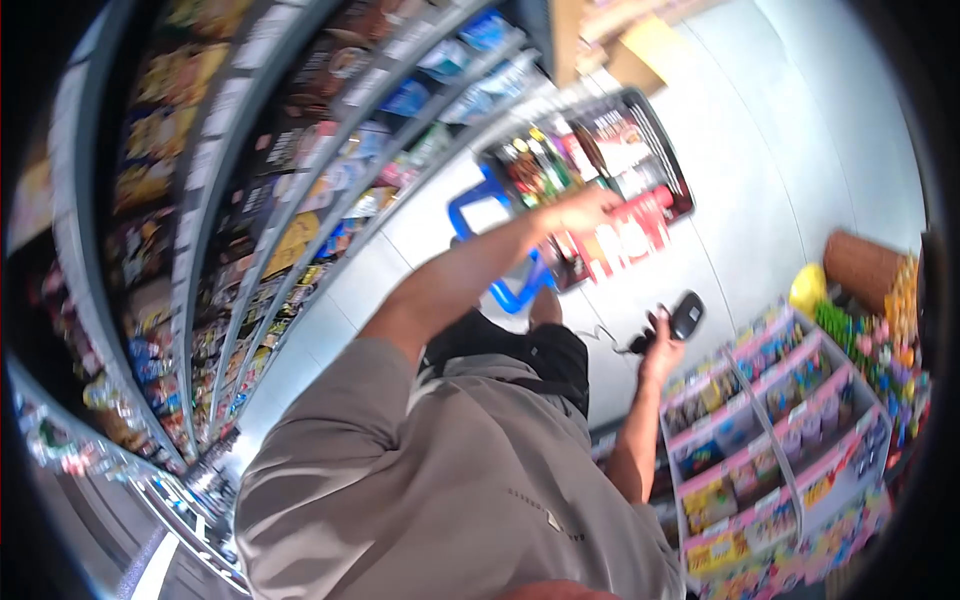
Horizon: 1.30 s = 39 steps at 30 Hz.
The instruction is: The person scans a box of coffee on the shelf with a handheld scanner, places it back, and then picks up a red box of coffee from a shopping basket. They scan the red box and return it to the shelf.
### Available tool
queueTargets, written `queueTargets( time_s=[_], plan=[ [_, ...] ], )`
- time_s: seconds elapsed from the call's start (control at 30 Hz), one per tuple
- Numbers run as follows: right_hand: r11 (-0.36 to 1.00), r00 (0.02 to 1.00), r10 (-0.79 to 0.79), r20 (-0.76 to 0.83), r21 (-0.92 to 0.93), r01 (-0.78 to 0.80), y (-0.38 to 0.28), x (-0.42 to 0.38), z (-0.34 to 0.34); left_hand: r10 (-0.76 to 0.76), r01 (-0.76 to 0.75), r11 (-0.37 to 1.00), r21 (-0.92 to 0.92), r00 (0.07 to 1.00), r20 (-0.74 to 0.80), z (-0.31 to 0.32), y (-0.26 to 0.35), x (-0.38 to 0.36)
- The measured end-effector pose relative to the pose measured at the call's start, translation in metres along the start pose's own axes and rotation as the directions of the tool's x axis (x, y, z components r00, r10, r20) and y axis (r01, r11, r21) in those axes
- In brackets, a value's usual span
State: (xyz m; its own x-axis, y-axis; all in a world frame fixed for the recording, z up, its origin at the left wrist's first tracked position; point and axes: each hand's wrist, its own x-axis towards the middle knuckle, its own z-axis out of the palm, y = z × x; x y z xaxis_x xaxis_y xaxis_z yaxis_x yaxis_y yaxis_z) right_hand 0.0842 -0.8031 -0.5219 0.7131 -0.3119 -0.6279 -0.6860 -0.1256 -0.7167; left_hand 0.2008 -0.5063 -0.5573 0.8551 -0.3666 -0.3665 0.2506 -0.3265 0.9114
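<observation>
My left hand [588, 212] reaches over a dark shopping basket [683, 165] and is closed on a red and white package [625, 240], blurred by motion and glare. Inside the basket lie several goods, among them bottles [545, 160] and packs. A blue handle [515, 297] sticks out on the basket's near left side. Lower and to the right, my right hand [660, 355] grips a black handheld barcode scanner [687, 316], with a thin cable [600, 340] trailing to the left of the hand.
Tall shelves [190, 230] of packaged goods line the left. A pink-edged display rack [790, 440] with small items stands at the lower right, beside colourful goods [870, 350] and a brown cylinder [865, 265]. A cardboard box [645, 55] sits beyond the basket on the pale tiled floor [770, 150].
</observation>
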Motion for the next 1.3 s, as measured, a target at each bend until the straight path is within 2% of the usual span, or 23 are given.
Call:
queueTargets(
  time_s=[0.07,0.1,0.13,0.2,0.27,0.3,0.33,0.47,0.6,0.67,0.7,0.73,0.8,0.83,0.87,0.93,0.97,1.07,1.13,1.17,1.2,1.27,1.3],
  plan=[
    [0.995,0.995,-0.042,0.086,0.089,0.034,-0.043,-0.004,0.002,-0.054,0.055,0.998,-0.035,0.998,0.027,-0.012,0.046,-0.036],
    [0.988,0.985,-0.094,0.146,0.134,0.074,-0.072,-0.018,0.007,-0.031,0.031,0.999,0.005,0.999,0.006,-0.016,0.063,-0.052],
    [0.977,0.969,-0.146,0.200,0.181,0.110,-0.097,-0.032,0.010,0.061,-0.061,0.996,-0.058,0.998,-0.002,-0.007,0.045,-0.056],
    [0.972,0.912,-0.210,0.352,0.173,0.157,-0.120,-0.045,0.013,0.036,-0.036,0.999,-0.001,0.999,0.009,-0.024,0.080,-0.097],
    [0.977,0.891,-0.211,0.403,0.093,0.190,-0.149,-0.077,0.028,0.048,-0.049,0.997,-0.065,0.999,-0.011,-0.030,0.088,-0.127],
    [0.980,0.885,-0.191,0.425,0.028,0.198,-0.147,-0.080,0.030,0.037,-0.042,0.987,-0.152,0.999,-0.035,-0.030,0.089,-0.141],
    [0.984,0.887,-0.177,0.426,0.048,0.173,-0.149,-0.089,0.038,0.026,-0.038,0.969,-0.243,0.998,-0.051,-0.032,0.093,-0.154],
    [0.989,0.852,-0.144,0.503,0.106,0.104,-0.154,-0.120,0.062,0.050,-0.058,0.946,-0.320,0.998,-0.032,-0.044,0.091,-0.191],
    [0.987,0.793,-0.135,0.594,0.147,0.058,-0.147,-0.143,0.073,0.043,-0.042,0.965,-0.258,0.999,0.001,-0.065,0.097,-0.221],
    [0.982,0.773,-0.138,0.619,0.187,0.025,-0.145,-0.158,0.084,0.040,-0.040,0.895,-0.445,0.999,-0.010,-0.074,0.102,-0.236],
    [0.971,0.776,-0.142,0.614,0.237,-0.010,-0.144,-0.167,0.092,0.009,-0.022,0.956,-0.291,0.999,-0.047,-0.081,0.098,-0.241],
    [0.958,0.780,-0.146,0.609,0.285,-0.044,-0.144,-0.177,0.099,0.022,-0.034,0.958,-0.285,0.999,-0.045,-0.086,0.095,-0.246],
    [0.943,0.789,-0.167,0.591,0.330,-0.047,-0.147,-0.198,0.114,-0.149,0.058,0.730,-0.681,0.986,-0.075,-0.101,0.091,-0.266],
    [0.926,0.788,-0.147,0.597,0.362,-0.102,-0.146,-0.206,0.122,-0.061,-0.080,0.693,-0.717,0.984,-0.169,-0.107,0.086,-0.275],
    [0.905,0.786,-0.128,0.605,0.395,-0.157,-0.145,-0.213,0.131,-0.045,-0.089,0.695,-0.713,0.985,-0.166,-0.113,0.081,-0.287],
    [0.870,0.790,-0.149,0.595,0.459,-0.181,-0.150,-0.234,0.150,-0.009,-0.167,0.401,-0.901,0.983,-0.186,-0.125,0.079,-0.314],
    [0.859,0.804,-0.191,0.564,0.492,-0.141,-0.151,-0.240,0.161,0.005,-0.170,0.405,-0.898,0.983,-0.183,-0.127,0.084,-0.325],
    [0.831,0.835,-0.268,0.481,0.553,-0.052,-0.170,-0.273,0.193,0.166,-0.414,0.173,-0.894,0.907,-0.388,-0.117,0.091,-0.349],
    [0.780,0.787,-0.335,0.518,0.621,-0.077,-0.158,-0.265,0.211,0.362,-0.584,0.235,-0.776,0.794,-0.488,-0.108,0.094,-0.356],
    [0.782,0.788,-0.322,0.526,0.617,-0.092,-0.160,-0.272,0.217,0.356,-0.645,0.303,-0.702,0.760,-0.544,-0.101,0.106,-0.364],
    [0.784,0.786,-0.311,0.535,0.612,-0.106,-0.162,-0.282,0.225,0.338,-0.698,0.273,-0.662,0.714,-0.613,-0.093,0.113,-0.367],
    [0.804,0.774,-0.349,0.529,0.593,-0.043,-0.165,-0.303,0.239,0.200,-0.743,0.327,-0.584,0.659,-0.725,-0.079,0.117,-0.366],
    [0.816,0.764,-0.351,0.542,0.577,-0.035,-0.161,-0.307,0.243,0.093,-0.715,0.453,-0.533,0.633,-0.769,-0.076,0.102,-0.362]
  ],
)
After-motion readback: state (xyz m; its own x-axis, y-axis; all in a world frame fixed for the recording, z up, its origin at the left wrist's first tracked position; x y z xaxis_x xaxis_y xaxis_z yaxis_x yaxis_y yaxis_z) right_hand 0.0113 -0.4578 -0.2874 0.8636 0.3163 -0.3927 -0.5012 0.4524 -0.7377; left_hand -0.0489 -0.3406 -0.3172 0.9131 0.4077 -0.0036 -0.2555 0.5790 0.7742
